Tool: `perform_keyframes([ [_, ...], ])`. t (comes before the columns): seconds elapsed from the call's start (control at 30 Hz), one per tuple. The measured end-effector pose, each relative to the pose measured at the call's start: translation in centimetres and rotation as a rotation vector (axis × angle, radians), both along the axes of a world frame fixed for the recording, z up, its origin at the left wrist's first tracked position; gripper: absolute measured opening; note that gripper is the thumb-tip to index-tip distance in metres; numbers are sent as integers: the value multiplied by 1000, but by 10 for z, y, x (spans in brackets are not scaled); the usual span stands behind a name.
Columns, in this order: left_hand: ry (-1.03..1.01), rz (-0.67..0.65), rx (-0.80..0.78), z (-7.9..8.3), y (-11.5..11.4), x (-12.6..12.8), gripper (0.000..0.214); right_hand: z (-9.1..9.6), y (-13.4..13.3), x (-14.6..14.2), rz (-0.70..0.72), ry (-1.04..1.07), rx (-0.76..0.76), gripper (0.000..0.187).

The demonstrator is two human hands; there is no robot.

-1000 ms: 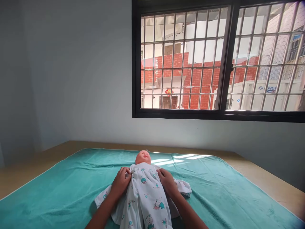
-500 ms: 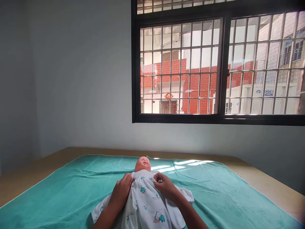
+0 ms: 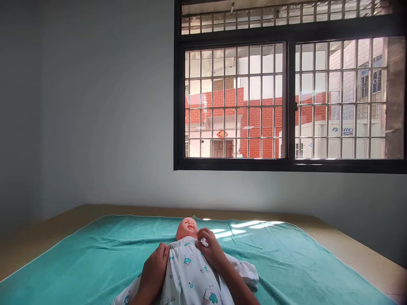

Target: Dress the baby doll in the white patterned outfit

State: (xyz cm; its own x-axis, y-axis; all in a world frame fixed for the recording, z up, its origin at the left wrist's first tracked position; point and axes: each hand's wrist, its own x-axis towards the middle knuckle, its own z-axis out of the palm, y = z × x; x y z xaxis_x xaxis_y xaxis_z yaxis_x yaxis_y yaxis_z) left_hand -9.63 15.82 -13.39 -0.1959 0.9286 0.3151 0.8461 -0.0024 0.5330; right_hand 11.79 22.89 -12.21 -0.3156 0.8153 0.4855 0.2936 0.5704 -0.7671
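A: The gathered edge (image 3: 182,242) of the printed garment (image 3: 190,273) sits closer to the doll's head (image 3: 187,228) than a second ago, and the right hand (image 3: 212,253) is now nearer that head too. The window (image 3: 291,106) hangs lower in view, so the camera has tipped up.

B: Are both hands gripping?

A: The left hand (image 3: 154,269) has its fingers curled at one end of the edge, but the thumb is hidden, so I can't tell whether it's clamped. The right hand's fingers are bent at the other end; whether they pinch fabric, I can't tell.

B: And where's the garment?

A: Over the body of the doll, which lies face up on the turquoise cloth (image 3: 79,267). One pale sleeve (image 3: 248,273) sticks out past the right forearm, another (image 3: 121,298) past the left.

B: What could go wrong?

A: I'd say uneven pulling could skew the edge, and drawing it higher could cover the face. A hard tug might shift the doll or bunch the cloth, since that's loose and wrinkled.

B: Any containers?

A: None I can make out. Whether any limbs are inside the clothing, I can't tell.
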Motion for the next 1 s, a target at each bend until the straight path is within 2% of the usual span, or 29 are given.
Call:
perform_keyframes([
  [0.07, 19, 23, 7, -1, 0, 1, 31, -7, 2, 0, -47, -9, 49, 6],
  [0.23, 151, 42, 56, -1, 0, 4, 34, -21, 13, -2, -172, -34, -5, 11],
  [0.3, 266, 24, 164, -7, 3, 3, 34, -24, 16, -3, -158, -20, -6, 10],
  [0.4, 440, 58, 406, -22, 5, 0, 26, -30, 13, -1, -135, 10, 3, 12],
  [0.47, 462, 64, 479, -30, 1, -1, 25, -35, 6, 5, -150, 36, 25, 16],
  [0.53, 364, 12, 403, -32, -7, 0, 27, -41, -4, 12, -175, 70, 85, 19],
  [0.6, 188, -32, 234, -28, -18, 4, 27, -45, -17, 20, -186, 92, 145, 18],
  [0.67, -5, -15, 63, -21, -27, 7, 22, -46, -31, 26, -187, 80, 138, 17],
  [0.77, -242, 25, -61, -15, -34, 9, 17, -41, -43, 31, -244, 15, -14, 26],
  [0.87, -337, 30, -95, -15, -32, 8, 23, -37, -41, 34, -314, -38, -156, 37],
  [1.0, -404, 29, -112, -15, -28, 9, 28, -39, -31, 36, -221, -52, -282, 35],
])
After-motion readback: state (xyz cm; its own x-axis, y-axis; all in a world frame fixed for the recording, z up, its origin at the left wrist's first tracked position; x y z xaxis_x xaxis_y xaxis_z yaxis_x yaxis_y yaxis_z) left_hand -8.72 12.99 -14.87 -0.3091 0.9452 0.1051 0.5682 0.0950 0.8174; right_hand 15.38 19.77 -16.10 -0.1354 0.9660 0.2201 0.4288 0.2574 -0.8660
